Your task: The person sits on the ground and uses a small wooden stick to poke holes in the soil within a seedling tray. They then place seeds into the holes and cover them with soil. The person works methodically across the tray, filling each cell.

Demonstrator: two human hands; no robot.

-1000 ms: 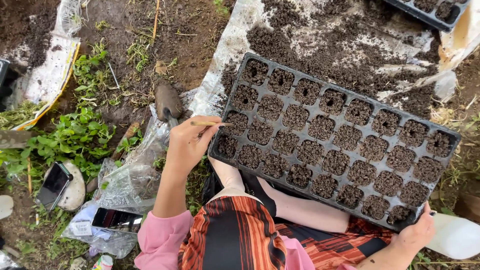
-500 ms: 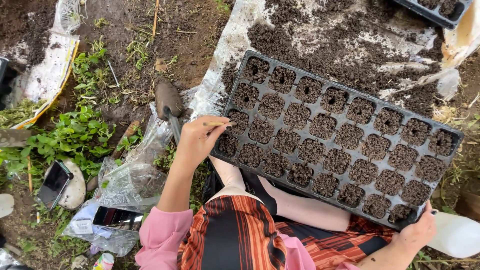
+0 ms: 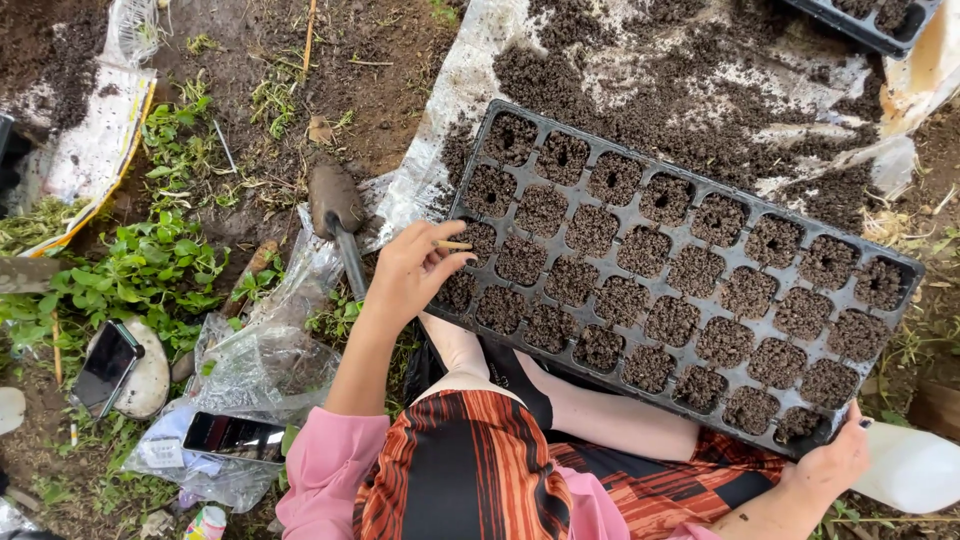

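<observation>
Just stick [image 3: 452, 245] between left fingers [image 3: 425, 262]

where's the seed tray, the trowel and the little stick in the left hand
seed tray [image 3: 893, 262]: head view, on its black rim at the far right corner
trowel [image 3: 333, 195]: head view, on the muddy blade
little stick [image 3: 455, 245]: head view, on its middle, poking from the left hand [image 3: 412, 272]

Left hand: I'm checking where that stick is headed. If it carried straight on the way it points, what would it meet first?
The left hand points its stick right, over the tray; it would likely meet a soil-filled cell first, though height is unclear.
</observation>
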